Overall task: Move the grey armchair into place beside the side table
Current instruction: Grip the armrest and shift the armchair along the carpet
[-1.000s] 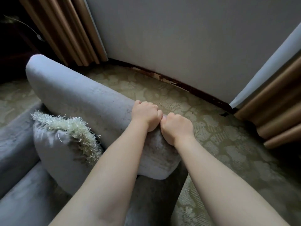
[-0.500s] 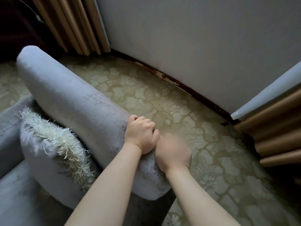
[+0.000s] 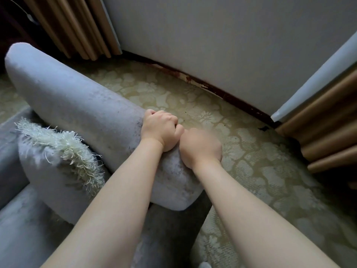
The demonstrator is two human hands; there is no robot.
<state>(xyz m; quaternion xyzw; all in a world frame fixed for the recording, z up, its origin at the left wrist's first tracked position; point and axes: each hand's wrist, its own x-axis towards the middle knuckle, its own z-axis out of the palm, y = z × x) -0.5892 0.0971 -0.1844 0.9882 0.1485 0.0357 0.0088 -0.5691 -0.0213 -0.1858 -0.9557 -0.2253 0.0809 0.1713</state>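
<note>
Hands rest side by side on the near end of one padded armrest of the grey plush-covered armchair (image 3: 77, 105). The left hand (image 3: 159, 130) sits on top of the armrest with its fingers (image 3: 152, 112) curled over the far side, gripping the upholstery, and the knuckles are raised. The right hand (image 3: 201, 147) is touching it, thumb side against thumb side, at the armrest's outer edge. This hand is blurred, so the lie of its fingers is not sharp, but they seem bent down over the far edge in the same sort of grip. Both bare forearms reach in from the bottom of the view.

The armchair fills the left and lower part of the view and stands on a pale olive carpet with a leafy pattern (image 3: 251, 151). Its armrest runs from the upper left down toward the centre. A grey cushion with a cream shaggy fringe (image 3: 63, 144) leans against the inner side of the armrest, on the seat.

Beyond the armrest a strip of carpet lies between the chair and a plain grey-white wall (image 3: 212, 35), which has a dark reddish skirting board with chipped paint (image 3: 212, 89). Tan pleated curtains hang at the upper left (image 3: 73, 26) and at the right (image 3: 328, 132).
</note>
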